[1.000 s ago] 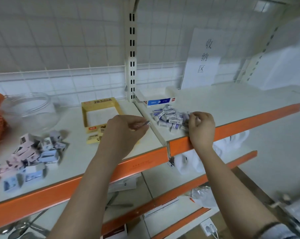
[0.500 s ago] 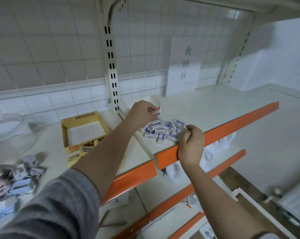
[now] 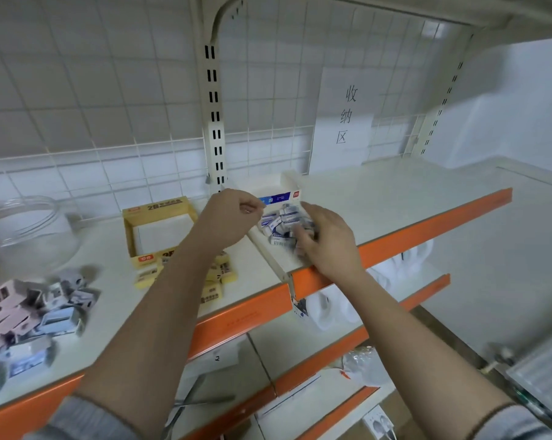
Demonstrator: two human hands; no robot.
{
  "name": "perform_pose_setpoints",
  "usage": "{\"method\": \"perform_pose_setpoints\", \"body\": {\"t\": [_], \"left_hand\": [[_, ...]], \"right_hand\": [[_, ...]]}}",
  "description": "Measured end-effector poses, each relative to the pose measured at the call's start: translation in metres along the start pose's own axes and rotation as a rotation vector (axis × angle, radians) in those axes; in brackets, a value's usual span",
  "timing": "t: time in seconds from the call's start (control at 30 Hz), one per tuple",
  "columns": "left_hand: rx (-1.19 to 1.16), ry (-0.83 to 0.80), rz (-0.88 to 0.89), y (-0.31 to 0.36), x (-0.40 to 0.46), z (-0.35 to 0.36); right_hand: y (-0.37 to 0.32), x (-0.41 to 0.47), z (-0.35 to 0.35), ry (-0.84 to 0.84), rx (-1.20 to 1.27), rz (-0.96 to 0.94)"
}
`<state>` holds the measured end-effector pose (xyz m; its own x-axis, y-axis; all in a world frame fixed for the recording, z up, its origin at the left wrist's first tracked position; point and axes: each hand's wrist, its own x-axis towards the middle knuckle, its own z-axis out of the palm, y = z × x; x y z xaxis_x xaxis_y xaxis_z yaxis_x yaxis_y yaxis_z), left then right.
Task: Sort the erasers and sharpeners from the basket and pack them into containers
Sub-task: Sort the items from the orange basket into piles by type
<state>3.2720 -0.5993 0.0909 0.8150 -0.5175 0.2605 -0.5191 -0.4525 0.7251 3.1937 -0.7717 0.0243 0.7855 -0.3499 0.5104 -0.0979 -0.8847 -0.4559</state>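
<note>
On the white shelf with an orange front edge, a heap of small white erasers in blue-printed sleeves lies just right of the upright divider, near the front edge. Behind the heap stands a white cardboard box with a blue label, closer to the wire-grid back.

The right hand rests on the right side of the heap, its fingers bent down among the erasers; whether they hold one cannot be told through the blur. The left hand hovers at the divider, just left of the heap, its fingers curled inward with thumb and forefinger pinched together; what they pinch, if anything, is too small to make out.

On the left section of the shelf, an open yellow cardboard box printed "2B" sits toward the back, with loose yellow erasers just in front of it. A pile of pastel pink, blue and grey sharpeners lies near the front left corner. A clear round plastic container stands at the back left.

A white paper sign with black characters hangs on the wire grid behind the right section.
</note>
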Motion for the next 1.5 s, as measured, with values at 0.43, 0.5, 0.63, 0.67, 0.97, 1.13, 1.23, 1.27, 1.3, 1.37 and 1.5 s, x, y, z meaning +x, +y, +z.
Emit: {"method": "perform_pose_setpoints", "body": {"t": [0.43, 0.5, 0.63, 0.67, 0.97, 1.13, 1.23, 1.27, 1.3, 1.37, 1.5], "left_hand": [[0.145, 0.057, -0.109, -0.016, -0.059, -0.046], [0.183, 0.066, -0.116, -0.018, -0.068, -0.057], [0.260, 0.131, -0.095, -0.031, -0.089, -0.099], [0.279, 0.159, -0.088, -0.035, -0.095, -0.113], [0.386, 0.315, -0.198, -0.137, -0.172, -0.256], [0.485, 0.253, -0.258, -0.202, -0.213, -0.333], [0.489, 0.248, -0.310, -0.227, -0.225, -0.361], [0.490, 0.250, -0.320, -0.233, -0.227, -0.367], [0.489, 0.259, -0.335, -0.238, -0.228, -0.372], [0.500, 0.283, -0.378, -0.242, -0.230, -0.375], [0.546, 0.289, -0.442, -0.243, -0.230, -0.371]], "right_hand": [[-0.018, 0.044, 0.010, -0.449, -0.265, 0.049], [-0.029, 0.043, 0.009, -0.483, -0.345, 0.084], [-0.076, 0.043, -0.003, -0.378, -0.320, 0.096], [-0.094, 0.042, -0.006, -0.355, -0.261, 0.086], [-0.281, 0.013, 0.043, -0.321, 0.020, -0.125], [-0.388, 0.000, 0.093, -0.351, 0.122, -0.193], [-0.437, 0.001, 0.119, -0.432, 0.094, -0.269], [-0.449, 0.002, 0.128, -0.464, 0.071, -0.296], [-0.460, 0.004, 0.138, -0.502, 0.039, -0.323], [-0.475, 0.009, 0.159, -0.621, -0.086, -0.376], [-0.490, 0.015, 0.199, -0.860, -0.398, -0.436]]}}
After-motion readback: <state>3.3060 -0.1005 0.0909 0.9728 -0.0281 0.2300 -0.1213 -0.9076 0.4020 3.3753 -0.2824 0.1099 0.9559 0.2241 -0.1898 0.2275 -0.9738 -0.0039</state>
